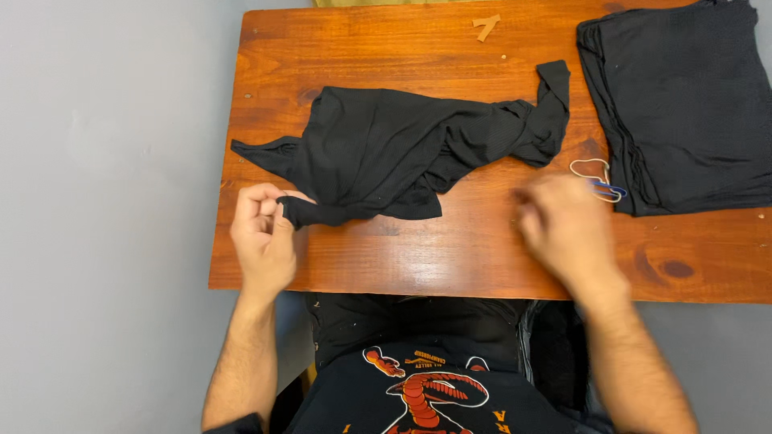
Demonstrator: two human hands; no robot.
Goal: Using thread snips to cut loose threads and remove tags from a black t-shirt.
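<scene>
A crumpled black garment (402, 149) lies spread across the middle of a wooden table (450, 257). My left hand (264, 233) pinches the garment's near left corner between thumb and fingers. My right hand (563, 225) hovers blurred over the table to the right of the garment, fingers loosely curled with nothing in them that I can see. It is close to a few rubber bands (599, 181) lying on the wood.
A stack of folded black cloth (683, 104) fills the table's far right corner. A small tan scrap (486, 26) lies near the far edge. Grey floor (104, 201) surrounds the table. My dark printed shirt shows below the near edge.
</scene>
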